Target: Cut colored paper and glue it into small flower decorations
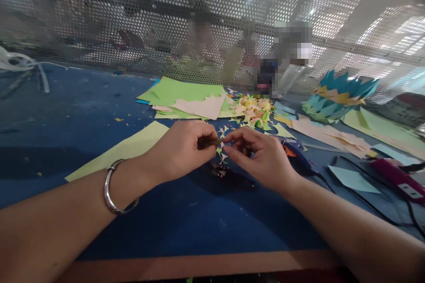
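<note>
My left hand, with a silver bracelet on its wrist, pinches a small greenish piece, probably paper, mostly hidden by the fingers. Opposite it, my right hand has its thumb and forefinger close together at the piece's tip; whether they grip it I cannot make out. Paper scraps lie on the blue table below and behind the fingertips. Just right of my right hand rests a dark blue glue gun with an orange trigger. A pale yellow-green sheet lies partly behind my left forearm.
Behind the hands are stacked green sheets and a heap of small folded paper pieces. A zigzag-edged paper ring stands at right, near a magenta power strip and cables. A perforated metal screen borders the table's back.
</note>
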The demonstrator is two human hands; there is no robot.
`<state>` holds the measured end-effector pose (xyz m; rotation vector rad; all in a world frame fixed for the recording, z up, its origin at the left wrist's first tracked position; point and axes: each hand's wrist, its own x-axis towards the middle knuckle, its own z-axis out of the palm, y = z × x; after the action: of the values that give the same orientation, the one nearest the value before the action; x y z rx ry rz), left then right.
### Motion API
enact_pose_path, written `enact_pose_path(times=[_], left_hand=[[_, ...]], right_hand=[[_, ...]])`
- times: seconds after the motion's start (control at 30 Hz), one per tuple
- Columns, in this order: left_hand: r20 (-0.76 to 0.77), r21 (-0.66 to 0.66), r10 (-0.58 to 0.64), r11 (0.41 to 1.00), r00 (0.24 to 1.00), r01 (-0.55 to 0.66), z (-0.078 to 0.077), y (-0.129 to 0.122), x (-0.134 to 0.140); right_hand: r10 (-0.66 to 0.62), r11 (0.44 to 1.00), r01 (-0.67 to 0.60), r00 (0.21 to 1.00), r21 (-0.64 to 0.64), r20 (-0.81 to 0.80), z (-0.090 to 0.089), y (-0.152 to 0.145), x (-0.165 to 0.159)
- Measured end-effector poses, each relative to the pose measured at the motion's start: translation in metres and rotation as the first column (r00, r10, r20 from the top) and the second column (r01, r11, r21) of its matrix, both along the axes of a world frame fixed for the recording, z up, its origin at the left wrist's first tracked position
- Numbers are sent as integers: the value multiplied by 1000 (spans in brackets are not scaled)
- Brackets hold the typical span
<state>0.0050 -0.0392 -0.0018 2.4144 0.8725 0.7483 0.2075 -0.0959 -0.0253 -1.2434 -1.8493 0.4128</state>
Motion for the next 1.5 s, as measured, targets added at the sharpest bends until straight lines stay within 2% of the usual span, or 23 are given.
enact_pose_path(times=[0.27, 0.33, 0.37, 0.43, 0.5, 0.53, 0.6, 0.7, 0.97, 1.2, 1.5], left_hand=[[-15, 0, -22, 1000, 1000, 22, 3, -6, 1], [51, -74, -25, 997, 998, 29, 1, -6, 2], [103, -155, -29, 987, 994, 45, 0, -6, 2], [246, -361, -1, 928, 969, 93, -2, -6, 3], [381, -535, 76, 831, 922, 153, -3, -6, 4], [428, -586, 112, 790, 897, 181, -3, -6, 3], [479, -630, 142, 743, 866, 226, -2, -5, 2], [494, -638, 119, 723, 862, 266, -2, -3, 0], [514, -620, 108, 733, 851, 282, -6, 0, 1], [505, -615, 97, 737, 858, 279, -4, 1, 0], [508, -665, 136, 689, 850, 287, -1, 0, 2]], right_hand=[[19, 999, -19, 1000, 47, 11, -1, -1, -3], [20, 997, -21, 1000, 71, 19, 0, -3, -4], [17, 997, -19, 1000, 78, 20, 0, -3, -4], [9, 996, -11, 1000, 87, 16, 2, -5, -4], [2, 996, -2, 1000, 91, 6, 3, -7, -4], [-2, 996, 2, 1000, 94, -1, 3, -7, -4], [-5, 995, 6, 1000, 96, -15, 4, -7, -3], [16, 996, -13, 1000, 85, -24, 3, -7, -2], [56, 996, -55, 998, 73, -4, 0, -5, 0], [40, 997, -40, 999, 60, -3, 1, -5, -1], [57, 997, -57, 998, 58, 0, 1, -6, -1]])
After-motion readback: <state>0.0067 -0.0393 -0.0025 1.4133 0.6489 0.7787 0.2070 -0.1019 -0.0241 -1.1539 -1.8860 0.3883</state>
